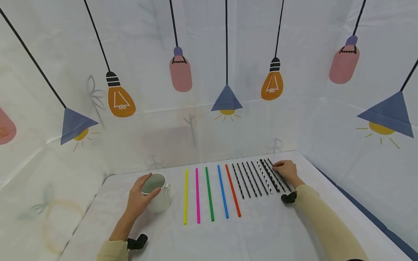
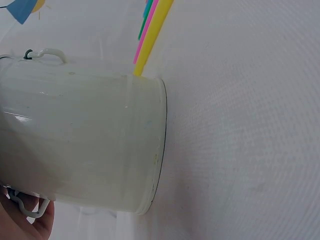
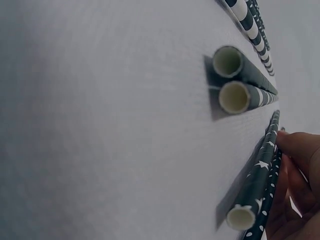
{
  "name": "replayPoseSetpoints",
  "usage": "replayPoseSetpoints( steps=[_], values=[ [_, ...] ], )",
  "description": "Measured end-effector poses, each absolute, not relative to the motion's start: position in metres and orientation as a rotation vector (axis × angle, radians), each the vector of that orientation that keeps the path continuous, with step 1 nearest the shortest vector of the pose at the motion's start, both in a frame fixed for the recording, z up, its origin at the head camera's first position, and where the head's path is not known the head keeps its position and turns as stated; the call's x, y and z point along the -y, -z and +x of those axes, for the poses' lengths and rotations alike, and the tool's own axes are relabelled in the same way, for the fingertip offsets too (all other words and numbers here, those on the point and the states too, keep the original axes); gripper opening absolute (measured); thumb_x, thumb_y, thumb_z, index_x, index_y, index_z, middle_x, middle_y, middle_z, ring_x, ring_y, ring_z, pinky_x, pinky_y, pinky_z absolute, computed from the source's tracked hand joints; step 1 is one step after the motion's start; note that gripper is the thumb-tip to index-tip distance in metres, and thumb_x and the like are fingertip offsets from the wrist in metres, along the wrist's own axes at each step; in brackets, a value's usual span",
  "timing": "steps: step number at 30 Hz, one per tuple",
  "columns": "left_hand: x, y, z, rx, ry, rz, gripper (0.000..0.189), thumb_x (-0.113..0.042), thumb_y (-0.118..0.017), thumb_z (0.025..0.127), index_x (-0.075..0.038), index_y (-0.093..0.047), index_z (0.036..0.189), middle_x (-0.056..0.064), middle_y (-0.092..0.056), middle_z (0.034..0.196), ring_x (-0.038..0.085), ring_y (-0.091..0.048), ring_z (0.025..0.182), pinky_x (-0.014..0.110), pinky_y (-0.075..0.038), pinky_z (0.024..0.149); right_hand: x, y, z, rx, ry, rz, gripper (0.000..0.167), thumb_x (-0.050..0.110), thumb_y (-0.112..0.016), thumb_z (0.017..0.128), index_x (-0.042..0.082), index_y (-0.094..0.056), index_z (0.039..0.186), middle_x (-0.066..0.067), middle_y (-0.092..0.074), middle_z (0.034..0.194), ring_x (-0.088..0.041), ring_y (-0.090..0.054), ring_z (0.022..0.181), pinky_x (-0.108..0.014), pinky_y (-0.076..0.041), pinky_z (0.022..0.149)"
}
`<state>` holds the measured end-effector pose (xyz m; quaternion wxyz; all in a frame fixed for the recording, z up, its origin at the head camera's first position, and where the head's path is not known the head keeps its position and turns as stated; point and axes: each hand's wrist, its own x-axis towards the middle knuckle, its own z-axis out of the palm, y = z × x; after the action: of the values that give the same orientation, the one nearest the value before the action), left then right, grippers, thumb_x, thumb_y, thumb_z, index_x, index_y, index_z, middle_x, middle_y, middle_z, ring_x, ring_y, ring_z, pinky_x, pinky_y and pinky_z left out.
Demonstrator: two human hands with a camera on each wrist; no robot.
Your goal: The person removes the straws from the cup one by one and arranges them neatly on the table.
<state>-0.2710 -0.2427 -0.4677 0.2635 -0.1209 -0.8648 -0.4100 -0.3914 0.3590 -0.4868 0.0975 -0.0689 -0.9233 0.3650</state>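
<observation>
A white enamel pot [image 1: 160,203] with small side handles stands upright at the left of the table. My left hand [image 1: 137,198] holds it near the rim, and fingers show behind one handle [image 2: 31,209] in the left wrist view. At the right end of a row of black-and-white patterned straws [image 1: 251,179], my right hand [image 1: 287,171] pinches the upper part of a straw. Seen from the right wrist, a star-patterned straw [image 3: 259,175] and a dotted straw [image 3: 267,207] lie close together by the thumb and fingers. Which of them is pinched, or whether both are, I cannot tell.
Between pot and patterned straws lie yellow [image 1: 186,197], pink [image 1: 197,195], green [image 1: 209,194], blue [image 1: 223,192] and red [image 1: 233,191] straws, spaced apart. White cloth [image 1: 202,134] printed with lamps hangs behind the white table [image 1: 209,243]. Black devices sit at both wrists.
</observation>
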Motion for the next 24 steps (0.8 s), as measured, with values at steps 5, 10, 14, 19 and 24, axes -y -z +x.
replayPoseSetpoints(
  steps=[5, 10, 14, 19, 24],
  values=[
    [0.2423, 0.4660, -0.2691, 2.351, 1.120, -0.316, 0.070, -0.027, -0.079, 0.081, -0.003, -0.050, 0.140, 0.018, -0.049, 0.136, 0.037, -0.048, 0.119, 0.060, -0.043, 0.090, -0.3573, 0.4864, -0.3914, 2.732, -1.088, -0.217, 0.031, 0.021, -0.068, 0.089, -0.004, -0.070, 0.107, -0.022, -0.067, 0.105, -0.033, -0.061, 0.089, -0.045, -0.048, 0.076],
    [0.2418, 0.4655, -0.2689, 2.358, 1.117, -0.312, 0.071, -0.027, -0.079, 0.081, -0.003, -0.049, 0.140, 0.019, -0.048, 0.136, 0.038, -0.048, 0.120, 0.060, -0.042, 0.091, -0.3573, 0.4873, -0.3915, 2.732, -1.086, -0.231, 0.030, 0.021, -0.068, 0.090, -0.004, -0.070, 0.108, -0.022, -0.067, 0.106, -0.033, -0.061, 0.089, -0.044, -0.048, 0.076],
    [0.2420, 0.4657, -0.2700, 2.350, 1.112, -0.319, 0.070, -0.026, -0.080, 0.081, -0.003, -0.050, 0.140, 0.018, -0.049, 0.136, 0.037, -0.048, 0.120, 0.059, -0.042, 0.091, -0.3566, 0.4864, -0.3901, 2.725, -1.083, -0.232, 0.030, 0.020, -0.068, 0.089, -0.005, -0.070, 0.107, -0.022, -0.067, 0.105, -0.033, -0.061, 0.088, -0.044, -0.048, 0.075],
    [0.2423, 0.4657, -0.2710, 2.337, 1.107, -0.331, 0.070, -0.025, -0.080, 0.081, -0.002, -0.050, 0.140, 0.017, -0.050, 0.134, 0.036, -0.049, 0.118, 0.058, -0.043, 0.090, -0.3556, 0.4852, -0.3889, 2.720, -1.098, -0.258, 0.029, 0.019, -0.068, 0.089, -0.004, -0.069, 0.106, -0.021, -0.067, 0.101, -0.030, -0.061, 0.084, -0.042, -0.048, 0.071],
    [0.2428, 0.4661, -0.2704, 2.337, 1.108, -0.335, 0.070, -0.025, -0.079, 0.081, -0.003, -0.050, 0.140, 0.018, -0.050, 0.134, 0.036, -0.049, 0.119, 0.058, -0.042, 0.091, -0.3554, 0.4857, -0.3896, 2.719, -1.105, -0.276, 0.028, 0.019, -0.068, 0.089, -0.004, -0.069, 0.106, -0.020, -0.066, 0.099, -0.028, -0.061, 0.081, -0.040, -0.049, 0.068]
  ],
)
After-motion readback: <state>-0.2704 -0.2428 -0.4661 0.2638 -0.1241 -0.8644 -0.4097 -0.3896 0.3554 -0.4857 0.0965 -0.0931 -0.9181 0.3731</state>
